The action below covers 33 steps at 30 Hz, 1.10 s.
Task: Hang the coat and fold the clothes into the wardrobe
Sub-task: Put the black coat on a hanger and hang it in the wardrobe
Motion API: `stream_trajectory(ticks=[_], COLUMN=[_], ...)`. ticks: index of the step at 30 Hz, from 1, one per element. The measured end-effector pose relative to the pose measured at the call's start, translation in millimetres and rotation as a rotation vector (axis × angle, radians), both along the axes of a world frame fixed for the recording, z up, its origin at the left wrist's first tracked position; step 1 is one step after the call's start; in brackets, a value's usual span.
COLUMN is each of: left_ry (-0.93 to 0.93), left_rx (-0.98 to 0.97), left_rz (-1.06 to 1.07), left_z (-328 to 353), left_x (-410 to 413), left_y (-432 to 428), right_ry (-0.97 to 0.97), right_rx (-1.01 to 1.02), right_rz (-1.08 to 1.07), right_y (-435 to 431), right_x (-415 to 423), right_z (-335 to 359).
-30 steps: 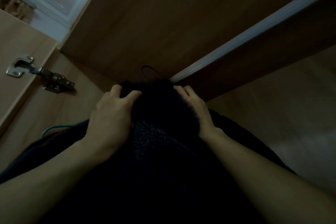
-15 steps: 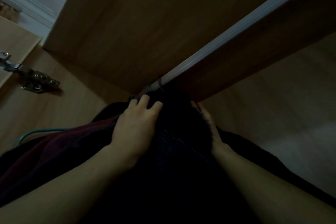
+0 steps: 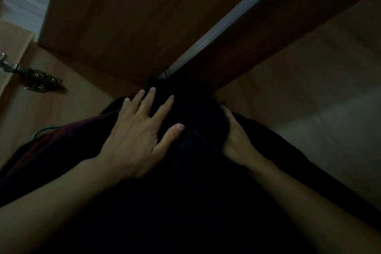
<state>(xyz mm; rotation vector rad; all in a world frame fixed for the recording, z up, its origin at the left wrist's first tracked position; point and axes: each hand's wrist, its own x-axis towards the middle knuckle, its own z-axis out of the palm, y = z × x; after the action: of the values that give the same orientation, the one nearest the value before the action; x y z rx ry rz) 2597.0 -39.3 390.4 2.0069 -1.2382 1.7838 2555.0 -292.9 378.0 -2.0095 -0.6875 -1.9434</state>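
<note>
Since half a second ago the left hand (image 3: pixel 136 136) has uncurled. Its fingers were bent over the collar then, and now they lie straight and spread on the dark cloth, pointing to about 1 o'clock, with the thumb out to 2 o'clock.

At 9 o'clock in the view a metal hinge (image 3: pixel 39 83) joins the pale wardrobe door (image 3: pixel 12 43) to the wardrobe side wall (image 3: pixel 68 109). Below it, towards 8 o'clock, a thin green hanger wire (image 3: pixel 44 130) shows beside a dark red garment (image 3: pixel 61 142), which lies just left of the left hand and against the side wall.

The coat (image 3: pixel 195 192) fills the middle and the lower part of the view, from 6 o'clock up to the centre. Its fuzzy collar sits directly under the near end of the rail (image 3: pixel 226 24). Whether a hook is over the rail is too dim to tell. The rail runs from the centre out to 1 o'clock, bare along that whole stretch, beneath the wardrobe top panel (image 3: pixel 134 16).

The right hand (image 3: pixel 237 142) is pressed against the collar at 3 o'clock of the left hand. Its fingers are buried in the black cloth, so I cannot tell whether they grip it. To the right, from 2 to 4 o'clock, is the wardrobe back panel (image 3: pixel 309 72), with open space between it and the coat's right edge.
</note>
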Motion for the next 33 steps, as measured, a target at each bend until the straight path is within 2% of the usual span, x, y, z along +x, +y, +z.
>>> stream_trajectory(ticks=[4, 8, 10, 15, 23, 29, 33], left_ry=[-0.029, -0.046, -0.051, -0.023, -0.085, -0.126, -0.129], left_rx=[0.054, 0.056, 0.075, 0.085, 0.022, 0.051, 0.049], left_rz=[0.150, 0.177, 0.247, 0.406, 0.531, 0.644, 0.654], left_z=[-16.8, -23.9, -26.7, -22.3, -27.7, -30.6, -32.8], left_x=[-11.9, -20.5, -20.9, -7.6, 13.8, 43.9, 38.8], left_y=[4.8, 2.7, -0.7, -0.9, -16.8, -20.2, -21.6], right_ry=[0.240, 0.383, 0.453, 0.519, 0.389, 0.383, 0.337], right_rx=[0.080, 0.042, 0.035, 0.094, 0.140, 0.136, 0.134], right_rz=[-0.132, -0.622, -0.738, -0.770, -0.814, -0.822, -0.701], right_y=[-4.7, -24.7, -33.0, -43.0, -54.1, -59.8, -56.8], right_x=[-45.0, -83.8, -91.9, -68.7, -8.1, 35.2, 39.3], right_z=[-24.4, -41.6, -54.2, -76.7, -78.1, -76.1, -79.1])
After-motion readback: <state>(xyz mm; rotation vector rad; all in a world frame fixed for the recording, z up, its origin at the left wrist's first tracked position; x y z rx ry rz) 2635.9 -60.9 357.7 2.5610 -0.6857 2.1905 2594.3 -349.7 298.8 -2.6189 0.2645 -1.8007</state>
